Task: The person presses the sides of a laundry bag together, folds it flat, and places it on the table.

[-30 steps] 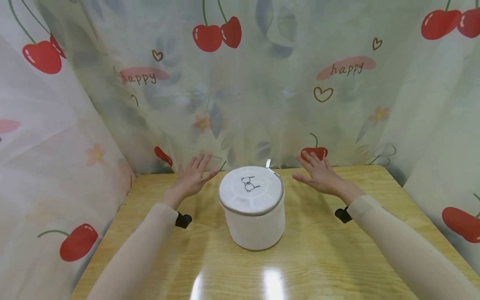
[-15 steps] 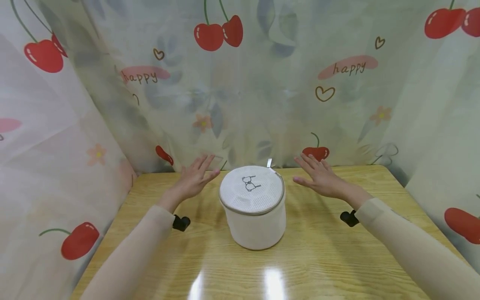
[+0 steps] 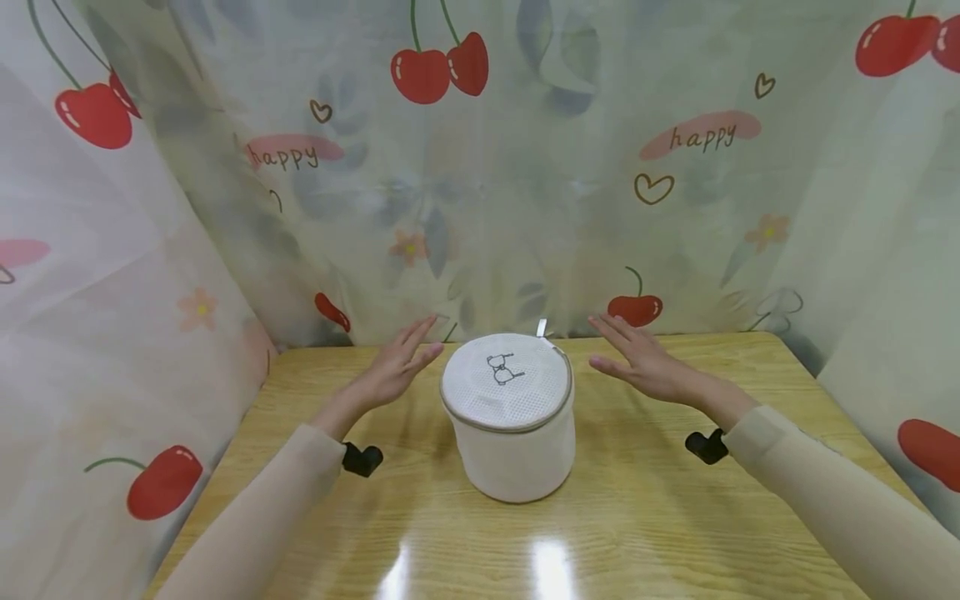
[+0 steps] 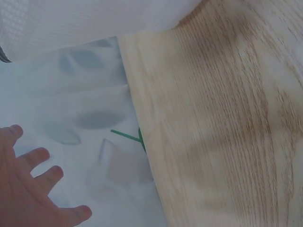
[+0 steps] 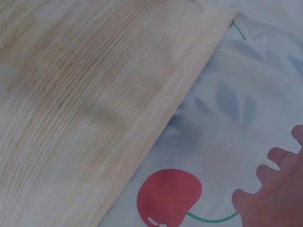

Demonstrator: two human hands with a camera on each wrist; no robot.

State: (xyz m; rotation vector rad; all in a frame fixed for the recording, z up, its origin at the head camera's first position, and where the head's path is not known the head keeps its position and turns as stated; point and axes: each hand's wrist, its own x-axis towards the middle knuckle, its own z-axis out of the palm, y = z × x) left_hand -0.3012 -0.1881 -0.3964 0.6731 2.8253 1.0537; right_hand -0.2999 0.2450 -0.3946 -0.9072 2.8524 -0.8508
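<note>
A white bag is hiding its inside (lid on). The left hand at its ten o'clock and right hand at two are holding fingers apart.

1. A white, cylindrical fabric bag with a round mesh lid stands upright on the pale wooden table, between the left hand and the right hand, touching neither.
2. Its lid covers the top, bearing a small dark line drawing.
3. A greyish zip rings the rim; its pull tab sticks up at the far side.
</note>
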